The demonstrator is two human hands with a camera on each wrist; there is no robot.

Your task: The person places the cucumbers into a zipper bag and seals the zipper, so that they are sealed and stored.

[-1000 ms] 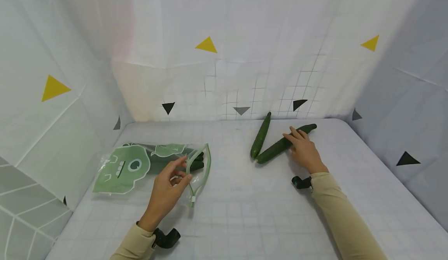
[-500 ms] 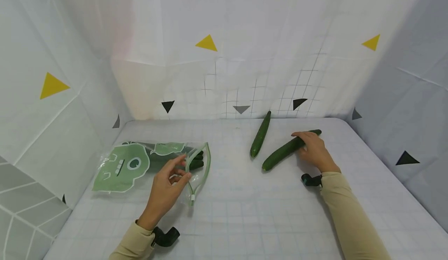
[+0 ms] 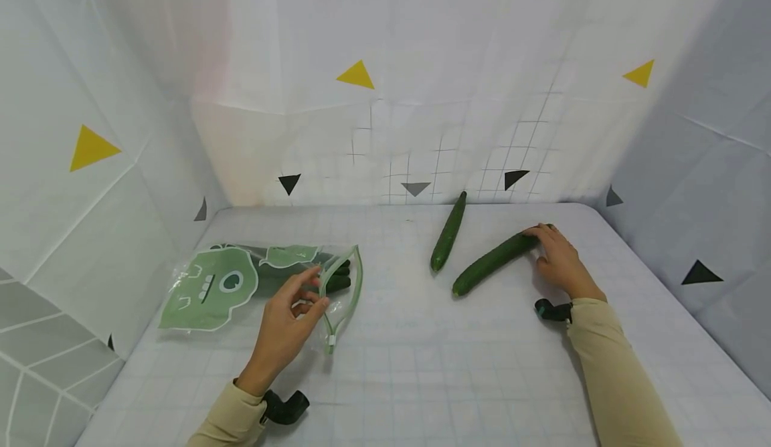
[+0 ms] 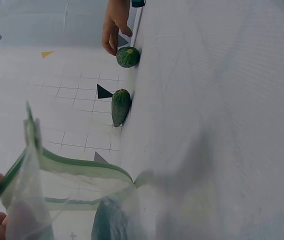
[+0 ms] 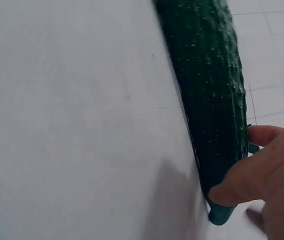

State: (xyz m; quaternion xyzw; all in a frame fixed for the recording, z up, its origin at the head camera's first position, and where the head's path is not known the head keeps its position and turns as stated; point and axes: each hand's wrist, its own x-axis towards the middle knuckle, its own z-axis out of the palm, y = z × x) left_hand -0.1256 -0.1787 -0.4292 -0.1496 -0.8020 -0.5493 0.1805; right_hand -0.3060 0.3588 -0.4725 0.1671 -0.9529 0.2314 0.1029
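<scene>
My left hand (image 3: 286,330) pinches the rim of a clear zip bag (image 3: 211,300) with a green one-eyed monster print. The bag lies on its side, its green-edged mouth parted and facing right. Dark green cucumbers (image 3: 339,284) show inside it; their far parts are hidden by the print. On the right, my right hand (image 3: 563,266) has thumb and fingers around the far, narrow end of a cucumber (image 3: 490,264) lying on the table. The right wrist view shows the thumb (image 5: 232,190) against that cucumber's side. Another cucumber (image 3: 448,233) lies untouched to its left.
A white gridded cloth covers the table (image 3: 409,367). White sheets with yellow and black triangles hang at the back and both sides. A black wrist device sits at each sleeve cuff.
The right hand drew its cucumber to the right, away from the other one, then slid along it to the far end. The left hand and bag stay put.
</scene>
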